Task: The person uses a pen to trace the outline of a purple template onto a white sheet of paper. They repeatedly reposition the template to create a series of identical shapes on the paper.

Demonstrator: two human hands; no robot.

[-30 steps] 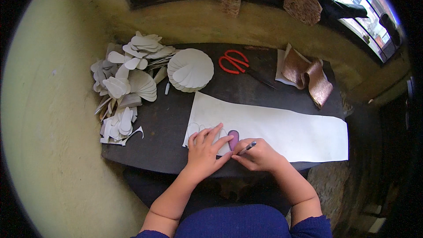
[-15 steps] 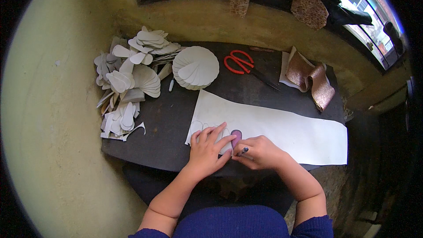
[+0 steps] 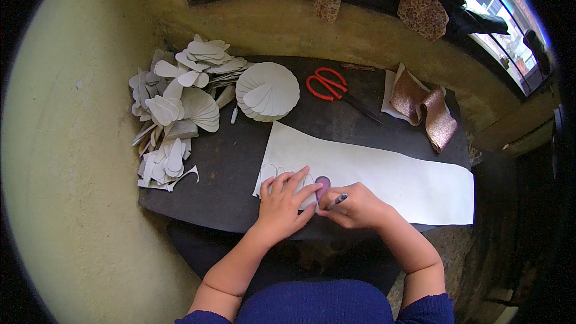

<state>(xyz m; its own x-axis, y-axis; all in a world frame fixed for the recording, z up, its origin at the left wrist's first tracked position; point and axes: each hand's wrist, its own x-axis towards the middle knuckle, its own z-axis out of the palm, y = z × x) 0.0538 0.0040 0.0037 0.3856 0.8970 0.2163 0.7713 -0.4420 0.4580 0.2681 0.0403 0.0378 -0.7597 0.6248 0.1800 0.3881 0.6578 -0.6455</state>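
A long white sheet [image 3: 390, 181] lies across the dark table, with rounded outlines drawn at its left end. My left hand [image 3: 281, 203] rests flat there, fingers spread, its fingertips beside a small purple rounded template [image 3: 323, 183]. The template's lower part is hidden by my hands. My right hand [image 3: 359, 206] grips a pen [image 3: 339, 200], whose tip end is down at the template's lower edge, partly covered by my fingers.
Piles of white teardrop-shaped cut pieces [image 3: 198, 108] fill the table's left side, next to a round fanned stack [image 3: 268, 92]. Red-handled scissors [image 3: 327, 84] lie at the back. A glittery copper-coloured strip [image 3: 438, 121] is at the far right. A white capped marker [image 3: 234, 115] lies by the piles.
The pen has tilted over to the right in my right hand, which has shifted slightly. My left hand and the template stay in place.
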